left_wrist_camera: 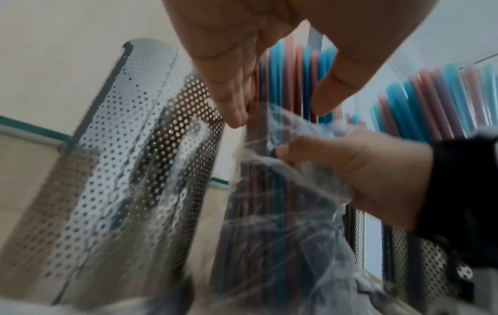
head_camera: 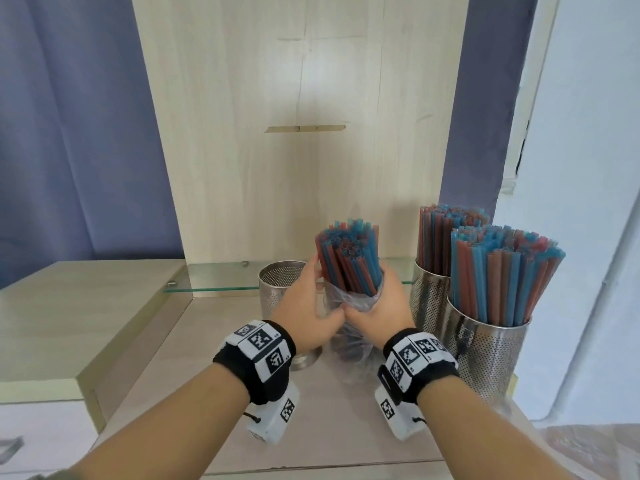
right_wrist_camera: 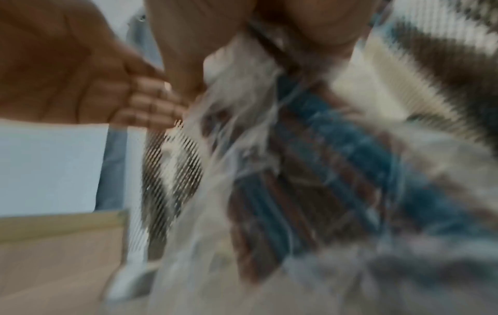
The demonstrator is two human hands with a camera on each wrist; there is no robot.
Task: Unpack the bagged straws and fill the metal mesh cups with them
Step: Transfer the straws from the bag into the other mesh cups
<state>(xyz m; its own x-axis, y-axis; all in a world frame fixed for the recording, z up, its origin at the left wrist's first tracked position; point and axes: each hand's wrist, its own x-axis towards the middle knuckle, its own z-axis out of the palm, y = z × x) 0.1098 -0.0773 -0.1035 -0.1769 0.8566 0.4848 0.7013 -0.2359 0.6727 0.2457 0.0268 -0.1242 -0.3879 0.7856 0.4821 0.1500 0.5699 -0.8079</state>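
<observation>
A bundle of blue and red straws point(head_camera: 349, 261) stands upright, its lower half still inside a clear plastic bag point(head_camera: 349, 344). My left hand point(head_camera: 313, 292) holds the bundle from the left, fingers point(left_wrist_camera: 234, 110) behind it and thumb in front. My right hand point(head_camera: 384, 299) grips the bunched bag rim point(left_wrist_camera: 291, 132) on the right side. An empty metal mesh cup point(head_camera: 277, 278) stands just behind my left hand and fills the left of the left wrist view point(left_wrist_camera: 140, 149). The right wrist view is blurred and shows the bag point(right_wrist_camera: 242, 149) with straws inside.
Two mesh cups point(head_camera: 429, 299) point(head_camera: 491, 358) packed with straws stand close on the right. A glass shelf point(head_camera: 214, 282) runs along the wooden back panel. A raised wooden step point(head_camera: 69, 306) lies to the left. The counter's right edge is just past the near cup.
</observation>
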